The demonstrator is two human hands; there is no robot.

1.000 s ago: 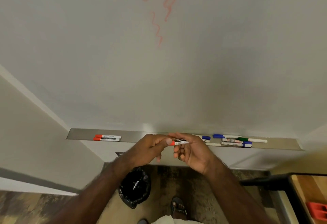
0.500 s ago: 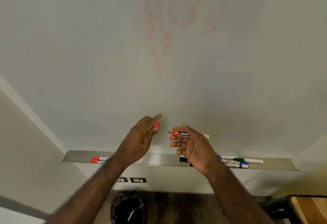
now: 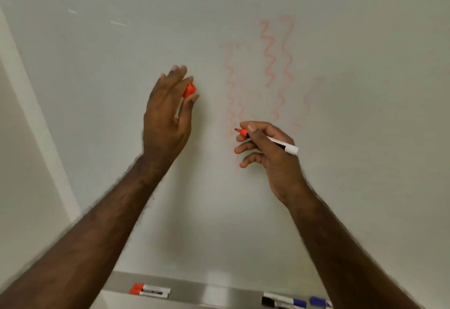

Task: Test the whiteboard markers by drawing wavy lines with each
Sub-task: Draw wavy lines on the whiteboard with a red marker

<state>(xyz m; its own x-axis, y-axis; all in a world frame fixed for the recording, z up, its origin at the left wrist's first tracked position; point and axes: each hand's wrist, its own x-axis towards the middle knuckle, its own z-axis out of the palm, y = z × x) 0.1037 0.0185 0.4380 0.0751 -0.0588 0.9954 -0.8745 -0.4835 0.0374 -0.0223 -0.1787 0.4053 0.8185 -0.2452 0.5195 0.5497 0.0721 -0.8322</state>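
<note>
Red marker [image 3: 265,139] uncapped, pinched in right hand [image 3: 270,155] in a writing grip, tip close to whiteboard [image 3: 365,162] beside faint wavy lines [image 3: 269,52], ready to draw. Cap [image 3: 189,90] pinched aside in left hand [image 3: 165,118] for recapping. Spare markers [image 3: 149,291] on tray [image 3: 190,289] below whiteboard.

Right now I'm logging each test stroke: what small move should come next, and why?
Probably bring the uncapped red marker in the right hand tip-first onto the whiteboard and start a wavy line: the cap is already off, pinched in the left hand.
</note>
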